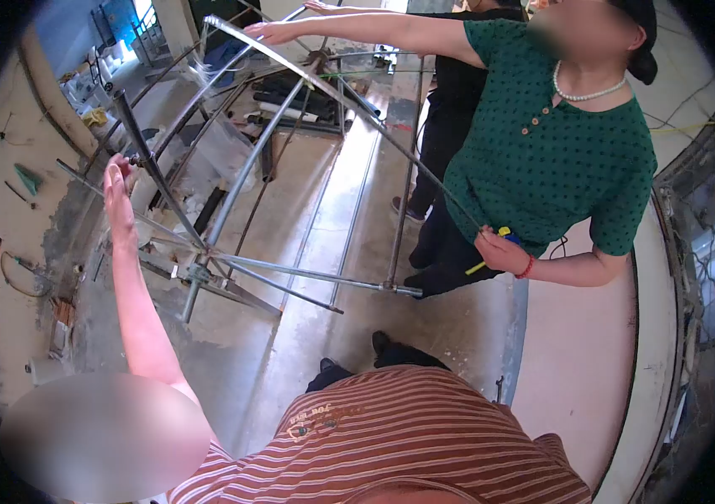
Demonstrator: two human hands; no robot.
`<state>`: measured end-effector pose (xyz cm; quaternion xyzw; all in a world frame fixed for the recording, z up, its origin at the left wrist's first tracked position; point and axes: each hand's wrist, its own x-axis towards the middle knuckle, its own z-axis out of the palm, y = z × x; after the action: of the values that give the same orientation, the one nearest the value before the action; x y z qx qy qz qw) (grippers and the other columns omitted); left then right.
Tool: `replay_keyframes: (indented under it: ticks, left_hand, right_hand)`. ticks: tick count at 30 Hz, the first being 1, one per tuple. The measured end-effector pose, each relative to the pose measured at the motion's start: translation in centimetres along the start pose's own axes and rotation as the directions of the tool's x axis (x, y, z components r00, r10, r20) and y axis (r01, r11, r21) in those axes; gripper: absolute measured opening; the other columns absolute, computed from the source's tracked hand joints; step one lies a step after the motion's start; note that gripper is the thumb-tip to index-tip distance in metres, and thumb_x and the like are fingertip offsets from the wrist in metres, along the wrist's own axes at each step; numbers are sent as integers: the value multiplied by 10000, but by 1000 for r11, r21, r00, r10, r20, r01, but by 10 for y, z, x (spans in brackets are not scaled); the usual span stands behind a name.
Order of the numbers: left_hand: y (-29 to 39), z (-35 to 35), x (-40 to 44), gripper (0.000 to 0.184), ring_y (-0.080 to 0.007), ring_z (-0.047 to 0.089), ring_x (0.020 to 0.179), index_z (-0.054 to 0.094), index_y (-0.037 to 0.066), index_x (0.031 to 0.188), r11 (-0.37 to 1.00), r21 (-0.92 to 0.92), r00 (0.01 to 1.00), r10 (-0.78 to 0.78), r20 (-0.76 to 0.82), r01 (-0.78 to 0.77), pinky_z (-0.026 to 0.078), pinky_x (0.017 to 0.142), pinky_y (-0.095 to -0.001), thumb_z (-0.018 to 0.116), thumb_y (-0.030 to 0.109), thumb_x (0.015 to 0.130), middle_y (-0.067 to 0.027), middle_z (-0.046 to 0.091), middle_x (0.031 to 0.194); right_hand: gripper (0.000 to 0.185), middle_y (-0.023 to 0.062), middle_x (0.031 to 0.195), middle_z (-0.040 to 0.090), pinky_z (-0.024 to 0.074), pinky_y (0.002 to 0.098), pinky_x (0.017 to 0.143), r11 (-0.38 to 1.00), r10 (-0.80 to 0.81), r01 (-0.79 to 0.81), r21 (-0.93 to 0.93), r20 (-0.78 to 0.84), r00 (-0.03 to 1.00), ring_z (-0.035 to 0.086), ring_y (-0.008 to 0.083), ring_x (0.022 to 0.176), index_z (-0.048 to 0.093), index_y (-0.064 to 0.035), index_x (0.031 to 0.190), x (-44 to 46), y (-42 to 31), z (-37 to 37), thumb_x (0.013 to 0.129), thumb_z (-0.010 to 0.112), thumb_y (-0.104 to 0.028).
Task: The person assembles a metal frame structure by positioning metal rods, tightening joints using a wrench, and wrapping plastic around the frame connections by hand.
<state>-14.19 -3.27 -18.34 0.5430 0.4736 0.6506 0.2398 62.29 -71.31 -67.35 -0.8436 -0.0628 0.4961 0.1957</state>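
Observation:
My left arm reaches up the left side, and my left hand (119, 183) is raised beside a dark upright metal pole (149, 161). Its fingers are bent together around a small dark pipe fitting (134, 160) on that pole; the grip is partly hidden. Lower down, the pole meets several thinner tubes at a clamp joint (199, 267). Those tubes belong to a metal pipe frame (244, 172) standing in front of me. My right hand is out of view.
A co-worker in a green patterned top (555, 168) stands at the right, one hand on a frame tube, the other holding a yellow tape measure (504, 233). Behind is another person in dark clothes (437, 139). Black pipes (294, 101) and plastic sheeting (219, 147) lie beyond the frame.

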Motion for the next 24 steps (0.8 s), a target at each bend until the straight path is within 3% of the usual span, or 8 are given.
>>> replay_keyframes:
  ticks: [1,3,4,7,10,13,17,24]
  left_hand:
    - [-47,-12,19,501,-165,515,1121,505,45,1318,990,-100,995,-91,50,96,343,1039,-310,409,433,1014,-41,556,1213]
    - [-112,-16,30,501,-134,510,1002,592,102,1101,986,109,982,-142,123,129,349,997,-327,340,525,1005,-17,550,1029]
    - [-107,5,11,497,-137,511,1024,598,89,1080,966,10,964,-260,55,260,357,983,-332,341,507,1002,-23,568,1027]
    - [-96,50,-22,501,-172,567,955,601,65,1080,994,-3,974,-109,201,112,392,944,-345,338,484,998,-47,610,964]
    - [-115,59,-24,520,-178,593,777,632,45,1008,924,-257,926,-191,327,282,447,789,-315,336,472,991,-61,619,815]
    - [-126,54,-29,542,-140,532,618,642,53,858,952,-177,883,-150,445,251,413,607,-272,337,481,987,-37,570,683]
    - [-125,72,-45,571,-101,440,548,601,81,724,940,-156,888,-221,403,305,339,528,-260,296,479,998,0,506,605]
    - [-119,97,-82,387,-78,459,576,611,116,943,957,-44,883,-245,401,285,337,557,-256,392,434,975,10,584,708]
  right_hand:
    - [412,96,764,631,476,397,617,999,4,-4,43,-15,1000,607,221,703,678,-32,902,1,11,3,889,593,-435]
    - [409,94,746,624,470,391,602,993,14,-8,117,-52,999,603,212,691,679,-27,885,9,32,11,883,607,-429]
    - [424,105,739,616,470,399,615,992,-35,32,120,20,999,604,223,696,680,-37,884,-16,23,22,885,590,-452]
    - [428,102,716,603,467,396,606,994,-12,13,113,-10,1000,598,223,678,665,-44,859,-54,13,45,888,584,-463]
    - [434,99,692,591,465,393,598,992,-6,12,123,-43,999,591,224,661,651,-50,835,-72,7,57,891,577,-474]
    - [441,96,669,578,463,390,590,995,10,-3,104,-71,997,585,224,643,636,-57,810,-93,9,64,894,571,-485]
    - [454,93,638,561,460,387,578,999,15,-10,50,-110,994,576,224,619,617,-65,778,-112,16,73,898,562,-500]
    - [483,87,584,531,455,380,559,980,-154,121,-160,-215,964,561,225,577,583,-80,721,-143,-43,78,904,547,-526]
